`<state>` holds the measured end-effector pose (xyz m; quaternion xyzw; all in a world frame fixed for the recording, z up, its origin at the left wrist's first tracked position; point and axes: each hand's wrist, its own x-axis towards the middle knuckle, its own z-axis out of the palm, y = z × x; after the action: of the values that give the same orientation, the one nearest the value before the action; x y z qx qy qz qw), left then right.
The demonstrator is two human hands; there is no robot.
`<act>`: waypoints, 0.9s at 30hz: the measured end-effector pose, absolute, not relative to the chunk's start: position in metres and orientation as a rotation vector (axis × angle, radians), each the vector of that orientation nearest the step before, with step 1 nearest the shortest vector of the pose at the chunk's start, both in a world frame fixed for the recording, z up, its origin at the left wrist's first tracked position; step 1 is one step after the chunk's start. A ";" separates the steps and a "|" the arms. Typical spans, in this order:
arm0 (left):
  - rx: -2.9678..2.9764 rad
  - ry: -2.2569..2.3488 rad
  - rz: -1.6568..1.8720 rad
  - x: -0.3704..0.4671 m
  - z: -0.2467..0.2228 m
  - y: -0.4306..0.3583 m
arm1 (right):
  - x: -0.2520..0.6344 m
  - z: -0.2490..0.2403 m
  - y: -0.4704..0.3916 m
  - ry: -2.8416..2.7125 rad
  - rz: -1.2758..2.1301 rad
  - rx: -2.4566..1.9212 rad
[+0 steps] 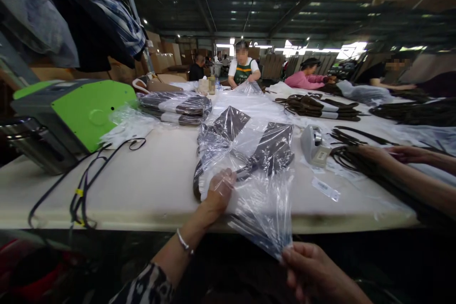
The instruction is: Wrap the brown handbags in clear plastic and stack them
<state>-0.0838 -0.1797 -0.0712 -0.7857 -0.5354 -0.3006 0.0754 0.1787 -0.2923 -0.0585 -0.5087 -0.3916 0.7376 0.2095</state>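
A folded dark brown garment [274,145] with a pale band across it lies at the middle of the table, within a clear plastic bag [263,199]. My left hand [219,192] is closed at the near edge of the garment, by a dark strap; glossy film partly covers its fingers. Lower right, my right hand [308,263] pinches the bag's open edge between thumb and fingers. That edge is pulled taut past the table's front edge towards me.
A green and grey machine [92,109] stands left, with black cables [83,190] near it. Bagged garments [174,107] lie behind. Right are a tape dispenser [315,145], a label [326,189] and a co-worker's hands [377,156] on dark straps. Other people work across the table.
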 end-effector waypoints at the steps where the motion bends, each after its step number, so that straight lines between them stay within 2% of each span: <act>1: -2.368 -1.599 -0.869 -0.085 -0.070 -0.181 | 0.180 -0.060 -0.290 -1.166 2.012 -1.459; 3: -2.419 -1.547 -0.760 -0.085 -0.066 -0.191 | 0.184 -0.063 -0.286 -1.434 1.795 -1.519; 6: -2.470 -1.508 -0.610 -0.085 -0.066 -0.214 | 0.188 -0.059 -0.284 -1.836 1.180 -1.478; 8: -2.502 -1.503 -0.600 -0.090 -0.070 -0.227 | 0.188 -0.051 -0.284 -1.938 0.831 -1.425; 10: -2.547 -1.449 -0.683 -0.097 -0.075 -0.234 | 0.185 -0.039 -0.283 -1.981 0.663 -1.360; 19: -2.706 -1.337 -1.106 -0.124 -0.070 -0.257 | 0.166 0.006 -0.254 -2.124 0.819 -1.159; 23: -2.426 -1.280 -1.370 -0.119 -0.059 -0.271 | 0.165 0.007 -0.253 -2.123 0.858 -1.159; 27: -2.598 -1.129 -1.021 -0.099 -0.055 -0.255 | 0.164 0.008 -0.252 -2.034 0.874 -1.189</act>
<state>-0.0985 -0.2548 -0.0547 -0.8610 -0.3740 -0.3385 0.0650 0.1639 -0.2524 0.0080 -0.4500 -0.7697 0.3309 0.3091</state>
